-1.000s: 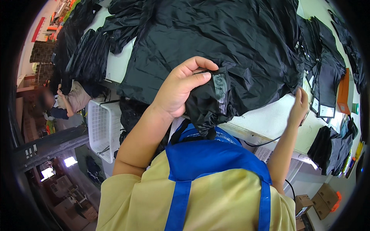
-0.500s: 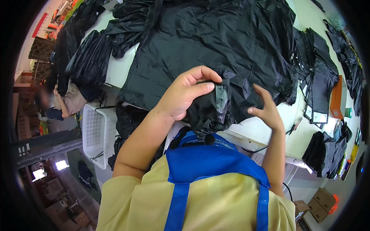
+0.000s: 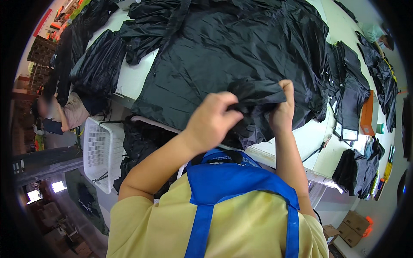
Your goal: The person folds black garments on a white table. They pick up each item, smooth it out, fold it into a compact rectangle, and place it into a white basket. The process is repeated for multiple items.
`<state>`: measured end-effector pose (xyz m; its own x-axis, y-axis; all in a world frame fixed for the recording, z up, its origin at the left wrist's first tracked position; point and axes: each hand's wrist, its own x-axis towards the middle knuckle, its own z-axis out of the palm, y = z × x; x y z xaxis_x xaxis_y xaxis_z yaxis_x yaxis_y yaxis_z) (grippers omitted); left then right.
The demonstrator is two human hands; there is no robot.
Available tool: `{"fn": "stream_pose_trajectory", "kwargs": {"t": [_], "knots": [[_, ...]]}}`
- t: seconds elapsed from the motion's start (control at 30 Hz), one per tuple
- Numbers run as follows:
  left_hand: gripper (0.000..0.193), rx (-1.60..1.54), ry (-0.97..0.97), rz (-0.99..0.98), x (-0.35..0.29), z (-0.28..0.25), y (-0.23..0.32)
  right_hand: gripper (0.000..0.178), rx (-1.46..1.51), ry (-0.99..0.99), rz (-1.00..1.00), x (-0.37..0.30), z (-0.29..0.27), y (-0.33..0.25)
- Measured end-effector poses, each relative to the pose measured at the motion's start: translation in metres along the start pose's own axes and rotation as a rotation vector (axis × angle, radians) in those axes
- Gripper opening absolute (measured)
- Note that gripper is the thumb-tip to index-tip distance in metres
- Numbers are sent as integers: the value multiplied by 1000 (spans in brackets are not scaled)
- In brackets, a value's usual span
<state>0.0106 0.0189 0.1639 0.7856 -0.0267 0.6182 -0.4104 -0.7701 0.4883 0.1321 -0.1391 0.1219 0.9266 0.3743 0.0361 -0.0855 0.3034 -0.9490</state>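
Note:
A large black garment [image 3: 206, 60] of thin, shiny fabric lies spread over the white table, with its near part bunched up between my hands. My right hand [image 3: 283, 109] is closed on this bunched part, its thumb and fingers pinching a raised fold. On the other side of the bunch, my left hand [image 3: 213, 122] is bent with thumb and forefinger drawn together at the dark cloth. It is slightly blurred, and the cloth hides part of its grip. The garment's near edge hangs down against my blue apron [image 3: 241, 185].
More black garments [image 3: 99, 60] lie at the left, and a tagged one [image 3: 346, 103] at the right. An orange box [image 3: 368, 114] stands beside it. Left of me is a white plastic basket [image 3: 97, 150]. One person [image 3: 75, 112] is at the far left, another [image 3: 378, 36] at the upper right.
My right hand has moved in to the left and up and taken hold of the cloth. My left hand has dropped lower, and the clear, shiny strip on the cloth is out of sight.

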Motion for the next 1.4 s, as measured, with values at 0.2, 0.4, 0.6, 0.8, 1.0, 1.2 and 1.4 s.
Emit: {"fn": "stream_pose_trajectory", "kwargs": {"t": [0.2, 0.4, 0.6, 0.8, 1.0, 1.2, 1.4], "knots": [[26, 13, 132, -321, -12, -21, -31, 29, 63, -228, 195, -26, 41, -21], [48, -92, -52, -433, -18, -36, -17, 26, -895, 68, -276, -2, 34, -1], [84, -35, -287, -702, -56, -94, -118, 81, -839, -338, 24, -39, 3, 80], [61, 163, -524, -521, -176, -131, -286, 98, -1713, -377, 298, -86, -16, 123], [20, 215, -1, -914, -139, -104, -232, 107, -1835, -316, 340, -95, -37, 123], [25, -280, 15, -1145, -172, -59, -193, 89, -1771, -197, 347, -91, -49, 136], [30, 469, -287, -427, -167, -148, -219, 69, -1768, -1, 284, -91, -57, 151]]}}
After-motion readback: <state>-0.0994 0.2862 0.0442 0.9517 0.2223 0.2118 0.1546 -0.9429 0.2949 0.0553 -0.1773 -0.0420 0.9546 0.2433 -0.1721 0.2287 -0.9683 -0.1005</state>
